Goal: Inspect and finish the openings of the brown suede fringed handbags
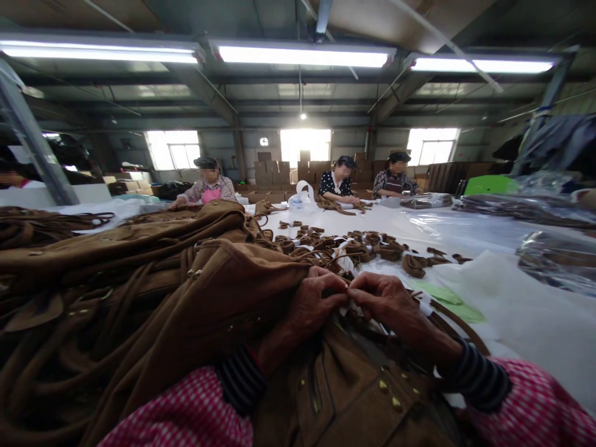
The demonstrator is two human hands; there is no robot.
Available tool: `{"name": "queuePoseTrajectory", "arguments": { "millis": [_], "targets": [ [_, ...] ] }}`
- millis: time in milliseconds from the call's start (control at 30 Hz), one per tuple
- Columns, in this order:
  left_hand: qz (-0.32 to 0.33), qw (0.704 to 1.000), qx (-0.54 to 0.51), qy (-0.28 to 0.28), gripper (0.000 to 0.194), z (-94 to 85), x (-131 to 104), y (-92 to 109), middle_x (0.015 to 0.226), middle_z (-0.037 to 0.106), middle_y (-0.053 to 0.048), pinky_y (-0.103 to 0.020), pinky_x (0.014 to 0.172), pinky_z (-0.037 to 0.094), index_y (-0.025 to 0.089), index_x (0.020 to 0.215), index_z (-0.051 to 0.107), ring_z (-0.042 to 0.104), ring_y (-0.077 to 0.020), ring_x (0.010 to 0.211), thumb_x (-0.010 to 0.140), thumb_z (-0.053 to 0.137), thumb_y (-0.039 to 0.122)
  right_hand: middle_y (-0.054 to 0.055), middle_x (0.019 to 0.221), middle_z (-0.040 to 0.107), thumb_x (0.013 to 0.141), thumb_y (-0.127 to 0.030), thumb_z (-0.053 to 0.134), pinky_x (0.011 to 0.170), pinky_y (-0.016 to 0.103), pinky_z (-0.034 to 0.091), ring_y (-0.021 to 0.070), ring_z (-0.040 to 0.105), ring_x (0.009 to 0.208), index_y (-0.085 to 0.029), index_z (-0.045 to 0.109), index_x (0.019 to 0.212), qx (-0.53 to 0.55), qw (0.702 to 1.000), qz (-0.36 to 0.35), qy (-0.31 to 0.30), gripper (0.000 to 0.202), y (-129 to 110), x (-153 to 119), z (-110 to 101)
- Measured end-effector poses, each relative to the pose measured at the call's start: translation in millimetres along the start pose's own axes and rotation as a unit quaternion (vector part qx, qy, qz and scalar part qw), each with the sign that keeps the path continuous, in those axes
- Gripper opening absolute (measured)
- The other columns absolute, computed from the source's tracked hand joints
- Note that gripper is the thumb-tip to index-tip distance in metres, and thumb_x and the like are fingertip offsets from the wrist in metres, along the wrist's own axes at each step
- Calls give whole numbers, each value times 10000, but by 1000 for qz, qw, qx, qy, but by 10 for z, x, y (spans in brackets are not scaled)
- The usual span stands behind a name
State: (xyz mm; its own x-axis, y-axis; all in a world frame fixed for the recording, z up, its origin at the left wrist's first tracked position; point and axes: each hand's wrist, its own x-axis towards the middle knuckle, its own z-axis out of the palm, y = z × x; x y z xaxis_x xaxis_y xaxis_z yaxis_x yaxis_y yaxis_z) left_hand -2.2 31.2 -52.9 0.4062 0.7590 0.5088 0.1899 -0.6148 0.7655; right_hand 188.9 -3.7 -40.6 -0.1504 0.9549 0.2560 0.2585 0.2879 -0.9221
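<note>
My left hand (313, 302) and right hand (390, 305) meet at the fingertips, over the far end of the brown bag (361, 388).

Each has thumb and finger pinched together; what they grip, if anything, is too small for me to tell. The brown bag lies below them and toward me, its zip (315, 392) running roughly away from me; its near end is cut off, so I can't tell its long axis. Neither hand is clearly nearer: they come in from either side of the bag. Heaped brown bags (218, 279) rise to its left, and rolled straps (367, 243) lie beyond its far end on the desk (400, 217).
</note>
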Motion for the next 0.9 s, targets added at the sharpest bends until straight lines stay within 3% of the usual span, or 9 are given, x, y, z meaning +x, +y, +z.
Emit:
{"name": "queuePoseTrajectory", "arguments": {
  "millis": [200, 500, 900],
  "targets": [
    [5, 1000, -24, 5, 36, -5, -1, -44, 961, 621, -53, -320, 935, 457, 216, 842, 815, 552, -236, 1091, 816, 810, 240, -41, 486, 540, 818, -498, 758, 395, 223, 264, 84, 393, 399, -182, 700, 809, 60, 997, 48, -3, 322, 6, -44, -45],
    [-3, 999, -37, 12, 91, -7, 28, -17, 902, 647, -53, -327, 914, 442, 203, 841, 810, 548, -238, 1039, 857, 756, 274, -60, 599, 478, 778, -462, 824, 390, 189, 172, 32, 334, 437, -154, 627, 725, 217, 970, 104, -24, 370, 93, 27, -52],
    [-11, 1000, -22, 10, 58, -10, 14, -1, 938, 625, -51, -330, 920, 455, 204, 829, 805, 552, -233, 1028, 835, 771, 251, -50, 623, 523, 704, -401, 879, 410, 206, 180, 48, 335, 463, -169, 688, 770, 194, 978, 74, -3, 308, 31, 10, -23]
  ]
}}
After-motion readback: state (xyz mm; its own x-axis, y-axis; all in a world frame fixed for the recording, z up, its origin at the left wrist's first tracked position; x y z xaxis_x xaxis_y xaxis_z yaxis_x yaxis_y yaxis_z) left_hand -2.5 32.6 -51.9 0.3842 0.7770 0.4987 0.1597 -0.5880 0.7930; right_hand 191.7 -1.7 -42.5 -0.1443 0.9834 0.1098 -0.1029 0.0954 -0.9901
